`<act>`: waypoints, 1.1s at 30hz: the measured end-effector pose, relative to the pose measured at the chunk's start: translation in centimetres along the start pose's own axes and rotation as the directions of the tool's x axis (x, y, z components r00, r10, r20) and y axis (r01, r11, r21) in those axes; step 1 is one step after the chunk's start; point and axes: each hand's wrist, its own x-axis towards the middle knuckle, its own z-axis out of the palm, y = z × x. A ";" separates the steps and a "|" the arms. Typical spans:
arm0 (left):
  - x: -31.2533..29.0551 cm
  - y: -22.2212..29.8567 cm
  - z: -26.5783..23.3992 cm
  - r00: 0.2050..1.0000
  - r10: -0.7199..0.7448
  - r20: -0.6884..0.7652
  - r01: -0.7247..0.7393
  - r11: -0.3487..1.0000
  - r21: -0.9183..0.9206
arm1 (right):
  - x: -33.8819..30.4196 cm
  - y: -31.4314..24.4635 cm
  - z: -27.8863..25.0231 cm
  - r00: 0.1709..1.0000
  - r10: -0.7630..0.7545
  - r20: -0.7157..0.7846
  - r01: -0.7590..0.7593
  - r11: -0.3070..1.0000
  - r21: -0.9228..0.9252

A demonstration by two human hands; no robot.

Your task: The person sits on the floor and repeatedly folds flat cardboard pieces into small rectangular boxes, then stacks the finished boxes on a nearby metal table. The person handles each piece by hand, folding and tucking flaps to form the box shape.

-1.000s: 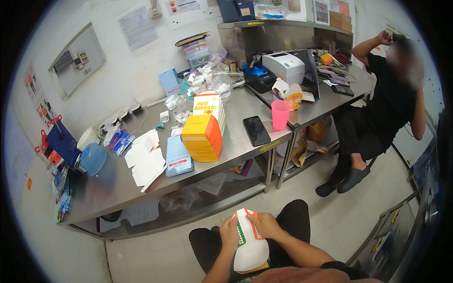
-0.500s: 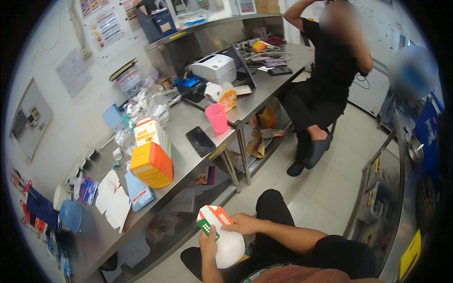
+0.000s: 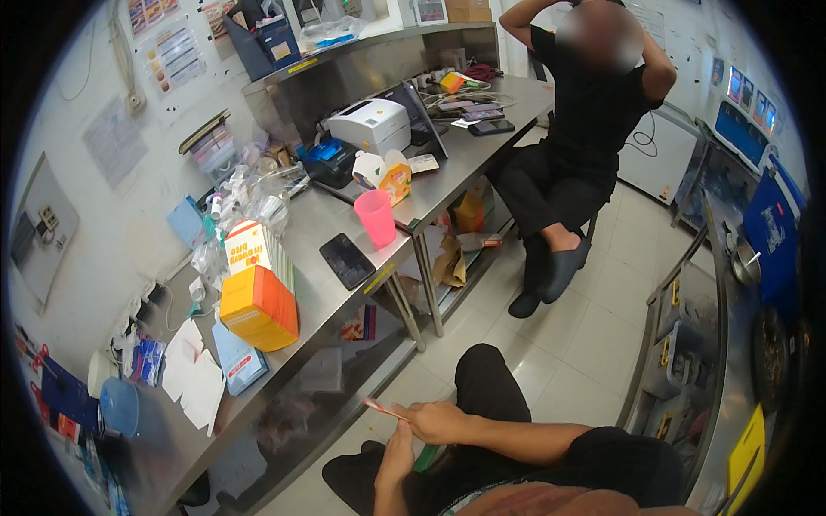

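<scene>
1. Blue plastic tub [image 3: 120, 408] on the left of the worktop [image 3: 311, 297], well apart from the hands.
2. Right of it lie white sheets [image 3: 191, 374], thin and ragged-edged, with a pale blue pack [image 3: 239, 357] just beside them.
3. Next stands an orange and yellow stack [image 3: 258, 310] of what look like flat cartons. As a block it is probably fairly heavy, and its layers may slide; both sides, low down, look the safest hold.
4. Farther right, a dark phone [image 3: 347, 261] lies flat; beyond it stands a pink cup [image 3: 375, 218].
5. Before the worktop, above the person's legs [image 3: 492, 387], the card [image 3: 387, 410] is held nearly edge-on, its reddish tip jutting left past the fingers. It should be light and springy, fairly stiff along a fold, easy to crease, perhaps a little slippery on its smooth faces. A flat pinch near the edges suits it; squeezing the tip could bend it.
6. The left hand [image 3: 396, 451] grips the card from below, close against the other.
7. A green patch [image 3: 426, 457] shows under the hands; I cannot tell whether it belongs to the card.
8. The right hand [image 3: 439, 423] pinches the card's right end.
9. Farthest right, a co-worker [image 3: 585, 129] sits, arms raised.
</scene>
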 end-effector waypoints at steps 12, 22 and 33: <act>-1.4 1.3 -4.9 0.977 -0.213 0.028 0.210 0.924 -0.320 | 0.6 5.1 -1.7 0.997 0.000 0.082 -0.023 0.959 0.282; -1.5 3.7 -3.6 0.991 0.131 0.018 -0.099 0.827 -0.553 | 1.2 1.1 -2.5 0.976 0.173 -0.133 0.059 0.379 0.923; -1.7 4.9 -5.7 0.946 0.240 -0.219 -0.318 0.818 -0.479 | 1.9 -3.9 -0.8 0.922 0.299 -0.244 0.102 0.422 0.901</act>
